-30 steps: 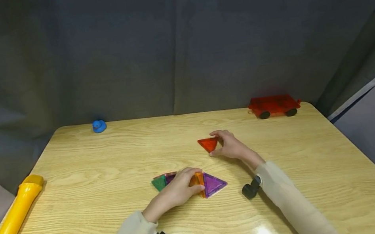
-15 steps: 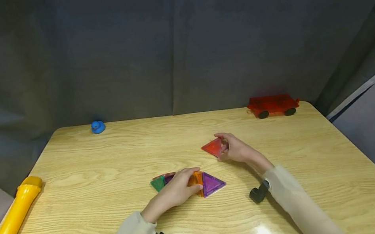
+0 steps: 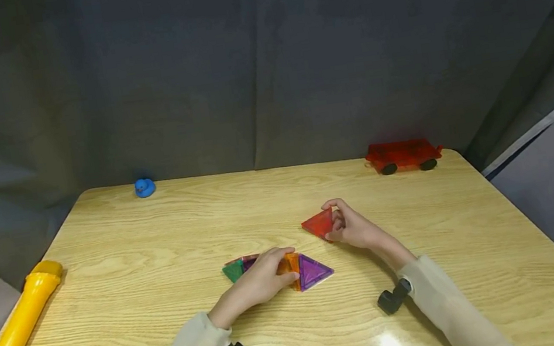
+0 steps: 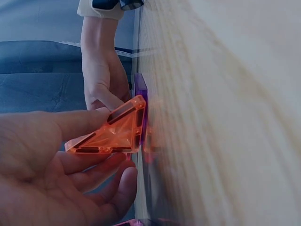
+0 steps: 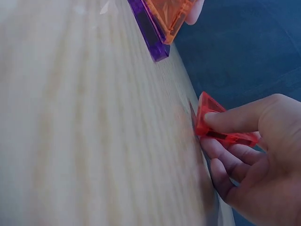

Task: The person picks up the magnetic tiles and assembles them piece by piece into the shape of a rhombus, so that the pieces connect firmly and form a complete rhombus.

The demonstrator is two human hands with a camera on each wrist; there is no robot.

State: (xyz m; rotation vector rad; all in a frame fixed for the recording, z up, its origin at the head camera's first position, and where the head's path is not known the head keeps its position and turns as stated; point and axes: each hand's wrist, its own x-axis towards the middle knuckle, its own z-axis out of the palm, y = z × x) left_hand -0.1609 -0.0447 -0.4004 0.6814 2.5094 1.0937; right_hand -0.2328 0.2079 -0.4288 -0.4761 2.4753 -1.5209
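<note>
Between the thumb and fingers of my left hand [image 3: 265, 280] is an orange triangular magnetic tile [image 4: 117, 132], standing up from the table. A purple triangular tile [image 3: 314, 270] lies flat against its right side. Left of this hand, a green tile [image 3: 233, 271] and a dark purple tile [image 3: 249, 264] show, partly covered by the hand. My right hand [image 3: 354, 228] pinches a red triangular tile [image 3: 319, 224] by its edge, behind and to the right of the purple one. In the right wrist view the red tile [image 5: 221, 122] appears tilted, close to the tabletop.
A blue rubber duck [image 3: 144, 187] sits at the back left table edge. At the back right stands a red wheeled toy cart [image 3: 403, 155]. Along the left edge lies a yellow tube-shaped toy [image 3: 15, 337]. A dark curtain [image 3: 252, 70] hangs behind the wooden table [image 3: 183, 221].
My right hand has drawn the red tile a little to the right and nearer me, turning it on the way. The left hand has kept its place on the orange tile.
</note>
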